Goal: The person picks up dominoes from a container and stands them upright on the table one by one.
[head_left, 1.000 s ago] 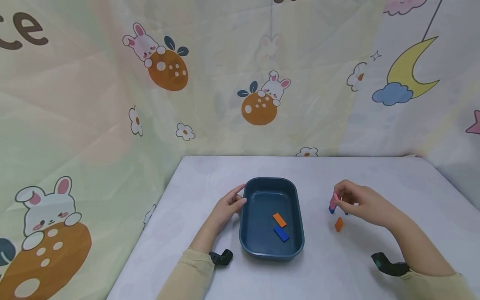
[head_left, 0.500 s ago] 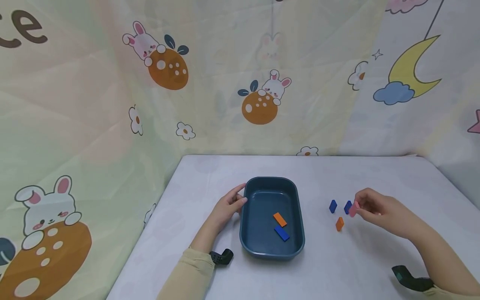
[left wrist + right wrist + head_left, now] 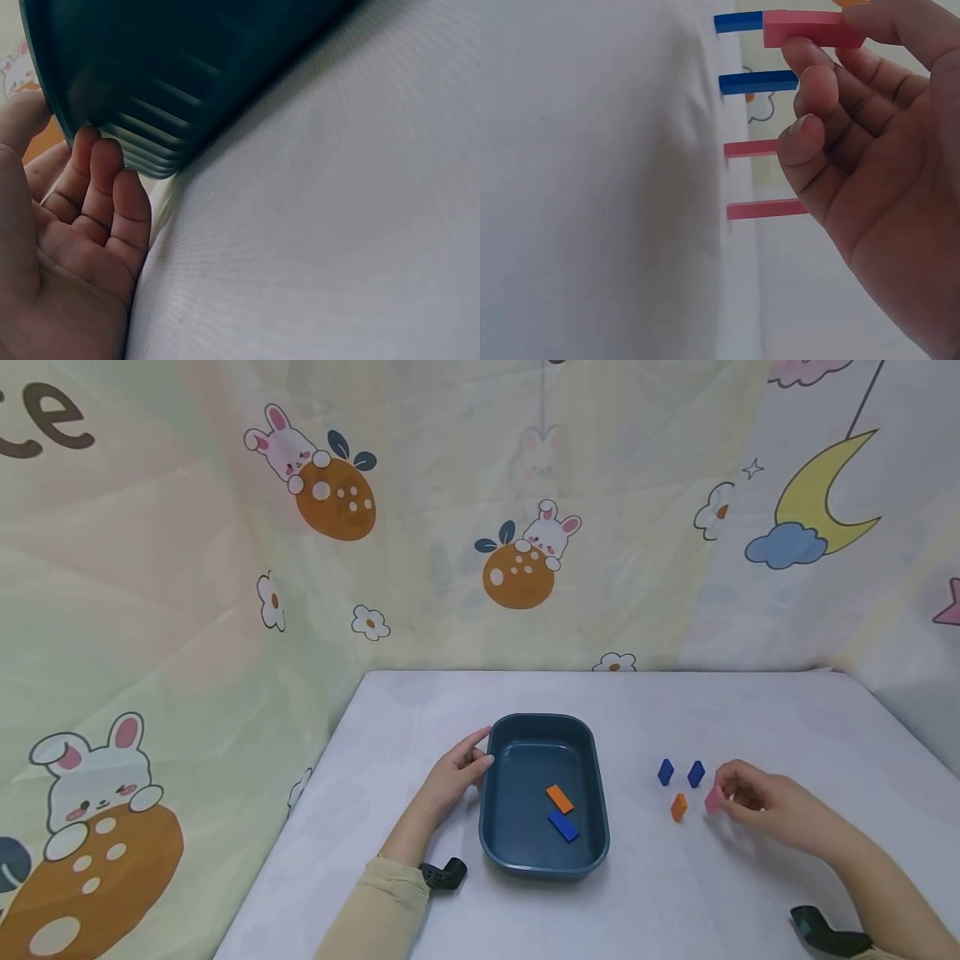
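Observation:
My right hand (image 3: 772, 806) pinches a small pink domino-like block (image 3: 713, 799) between thumb and fingers, upright and close over the table. Two blue blocks (image 3: 696, 774) stand on end just left of these fingertips, and an orange block (image 3: 678, 807) stands nearer to me. In the right wrist view, two more pink blocks (image 3: 765, 209) stand partly behind the hand; the head view does not show them. At the left side of a dark blue tray (image 3: 491, 852), my left hand (image 3: 450, 777) touches the rim with thumb and index finger, its other fingertips (image 3: 129, 187) against the outer wall.
Inside the tray lie an orange block (image 3: 559, 798) and a blue block (image 3: 563, 827), both flat. A white cloth covers the table (image 3: 645, 910). A printed fabric backdrop (image 3: 420, 527) hangs behind and along the left.
My right hand, with the pink block, has moved right and a little towards me, past the blue blocks, which now show fully. The left hand and tray have stayed in place.

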Motion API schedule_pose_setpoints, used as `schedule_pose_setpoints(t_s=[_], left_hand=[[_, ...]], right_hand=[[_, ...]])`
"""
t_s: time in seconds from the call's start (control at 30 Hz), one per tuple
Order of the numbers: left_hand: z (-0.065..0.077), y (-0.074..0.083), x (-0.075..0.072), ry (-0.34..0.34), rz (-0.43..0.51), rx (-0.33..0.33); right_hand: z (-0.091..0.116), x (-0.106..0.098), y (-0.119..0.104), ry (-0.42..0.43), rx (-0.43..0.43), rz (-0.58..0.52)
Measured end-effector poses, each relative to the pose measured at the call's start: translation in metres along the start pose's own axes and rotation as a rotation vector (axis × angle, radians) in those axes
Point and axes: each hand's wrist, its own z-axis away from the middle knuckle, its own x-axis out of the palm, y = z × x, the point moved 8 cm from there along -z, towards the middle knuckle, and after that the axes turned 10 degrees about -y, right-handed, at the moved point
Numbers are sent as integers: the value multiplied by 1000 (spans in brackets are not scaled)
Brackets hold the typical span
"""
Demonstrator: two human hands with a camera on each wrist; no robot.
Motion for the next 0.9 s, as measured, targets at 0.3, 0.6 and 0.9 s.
schedule_pose_setpoints(t_s=[0.3, 0.6, 0.9], left_hand=[[-1, -4, 0, 4, 5, -19], [0, -2, 0, -2, 6, -7], [-1, 0, 0, 7, 1, -3]], right_hand=[[-5, 14, 6, -86, -2, -4], [-4, 18, 11, -103, 9, 0], [-4, 20, 13, -99, -4, 12]])
